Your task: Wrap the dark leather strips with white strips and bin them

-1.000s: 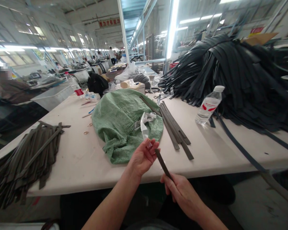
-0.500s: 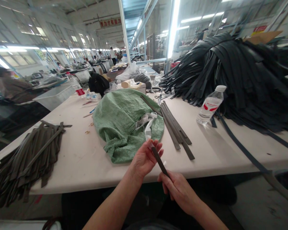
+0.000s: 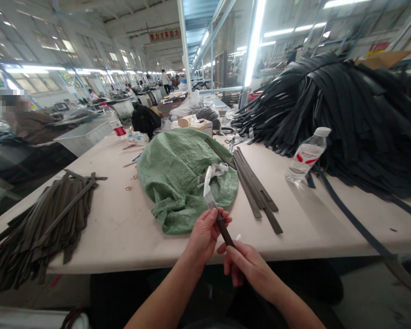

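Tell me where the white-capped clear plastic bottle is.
Head view, right side: the white-capped clear plastic bottle is on the pale table, in front of the heap of long black strips.

Bag btwn strips & btl on tbl.

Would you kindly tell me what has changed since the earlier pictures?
The dark strip has moved forward and left into the left hand, which now grips it near the white tape. The right hand kept its hold; the green sack stayed put.
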Demonstrator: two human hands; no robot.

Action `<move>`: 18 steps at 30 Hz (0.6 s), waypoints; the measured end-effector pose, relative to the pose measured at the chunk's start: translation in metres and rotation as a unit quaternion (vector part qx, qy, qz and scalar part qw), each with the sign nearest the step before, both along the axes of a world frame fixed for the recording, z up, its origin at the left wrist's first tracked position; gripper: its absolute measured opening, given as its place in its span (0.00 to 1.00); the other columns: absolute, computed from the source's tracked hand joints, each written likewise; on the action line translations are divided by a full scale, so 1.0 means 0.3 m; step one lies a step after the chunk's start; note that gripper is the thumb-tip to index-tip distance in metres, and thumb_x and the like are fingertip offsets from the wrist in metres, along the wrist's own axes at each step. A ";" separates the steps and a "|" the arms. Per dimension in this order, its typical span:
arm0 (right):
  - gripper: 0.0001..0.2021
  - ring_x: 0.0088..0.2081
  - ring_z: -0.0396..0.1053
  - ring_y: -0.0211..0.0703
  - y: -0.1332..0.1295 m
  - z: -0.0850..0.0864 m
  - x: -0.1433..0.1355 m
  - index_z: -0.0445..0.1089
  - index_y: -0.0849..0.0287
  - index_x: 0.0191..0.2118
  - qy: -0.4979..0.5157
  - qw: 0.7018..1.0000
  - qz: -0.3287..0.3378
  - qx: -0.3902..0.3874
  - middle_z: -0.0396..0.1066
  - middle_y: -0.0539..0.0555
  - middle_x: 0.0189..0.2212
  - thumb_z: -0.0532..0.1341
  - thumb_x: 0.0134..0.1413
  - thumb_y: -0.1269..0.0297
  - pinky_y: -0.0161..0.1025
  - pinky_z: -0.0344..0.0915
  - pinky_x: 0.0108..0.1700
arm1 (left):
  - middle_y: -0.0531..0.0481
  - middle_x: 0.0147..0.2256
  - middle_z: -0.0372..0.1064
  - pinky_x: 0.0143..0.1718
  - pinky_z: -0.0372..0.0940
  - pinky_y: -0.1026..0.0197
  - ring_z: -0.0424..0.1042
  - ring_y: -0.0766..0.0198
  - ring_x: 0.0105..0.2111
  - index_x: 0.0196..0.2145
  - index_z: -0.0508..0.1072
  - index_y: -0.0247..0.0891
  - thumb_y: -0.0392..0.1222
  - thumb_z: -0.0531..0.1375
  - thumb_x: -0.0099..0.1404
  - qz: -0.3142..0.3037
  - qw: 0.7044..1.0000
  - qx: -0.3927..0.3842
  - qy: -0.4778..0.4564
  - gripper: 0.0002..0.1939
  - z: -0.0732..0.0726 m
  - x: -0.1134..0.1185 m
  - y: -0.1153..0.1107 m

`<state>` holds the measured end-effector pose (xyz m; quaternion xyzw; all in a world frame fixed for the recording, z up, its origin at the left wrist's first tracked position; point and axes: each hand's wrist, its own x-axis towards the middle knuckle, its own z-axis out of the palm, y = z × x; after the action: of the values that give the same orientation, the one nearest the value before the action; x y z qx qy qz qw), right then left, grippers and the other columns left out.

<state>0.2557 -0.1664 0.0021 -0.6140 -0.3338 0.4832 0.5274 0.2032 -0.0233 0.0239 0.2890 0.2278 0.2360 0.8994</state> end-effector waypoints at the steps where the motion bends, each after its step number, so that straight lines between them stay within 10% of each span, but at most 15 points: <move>1: 0.20 0.19 0.67 0.35 -0.009 -0.006 -0.007 0.66 0.59 0.42 -0.028 1.000 -0.004 -0.001 0.70 0.49 0.25 0.51 0.63 0.46 0.30 0.60 0.22 | 0.47 0.32 0.75 0.43 0.67 0.60 0.75 0.63 0.33 0.34 0.75 0.32 0.45 0.70 0.53 0.017 1.000 0.008 -0.002 0.16 0.004 -0.006 0.018; 5: 0.22 0.20 0.68 0.37 -0.026 -0.026 -0.025 0.67 0.60 0.39 -0.113 0.993 -0.023 -0.027 0.69 0.49 0.23 0.46 0.65 0.47 0.33 0.61 0.23 | 0.46 0.33 0.75 0.42 0.67 0.61 0.75 0.62 0.34 0.33 0.75 0.32 0.47 0.70 0.53 0.029 0.999 0.042 -0.001 0.16 -0.014 -0.044 0.021; 11: 0.23 0.20 0.66 0.38 0.031 0.006 -0.024 0.64 0.59 0.33 -0.129 0.990 -0.053 0.013 0.67 0.50 0.21 0.47 0.64 0.44 0.34 0.63 0.23 | 0.49 0.22 0.69 0.18 0.56 0.65 0.65 0.67 0.16 0.43 0.75 0.31 0.53 0.63 0.60 -0.146 0.981 0.127 0.019 0.22 -0.079 -0.097 -0.068; 15: 0.22 0.20 0.67 0.37 0.056 0.017 -0.044 0.65 0.59 0.38 -0.114 0.993 -0.008 0.004 0.68 0.48 0.22 0.46 0.65 0.45 0.33 0.62 0.23 | 0.43 0.40 0.74 0.40 0.64 0.63 0.72 0.61 0.38 0.39 0.77 0.34 0.50 0.67 0.56 0.033 0.988 0.148 0.003 0.18 -0.029 -0.095 0.016; 18: 0.22 0.20 0.67 0.37 0.082 0.013 -0.048 0.65 0.59 0.38 -0.121 0.993 -0.004 0.010 0.68 0.48 0.21 0.46 0.65 0.45 0.33 0.62 0.23 | 0.44 0.36 0.75 0.38 0.64 0.64 0.72 0.63 0.35 0.33 0.78 0.33 0.50 0.66 0.57 0.058 0.985 0.157 0.029 0.15 -0.018 -0.103 0.028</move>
<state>0.2413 -0.1418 0.0059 -0.6639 -0.3974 0.3998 0.4913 0.1723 -0.0149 0.0186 0.4200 0.2298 0.3121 0.8206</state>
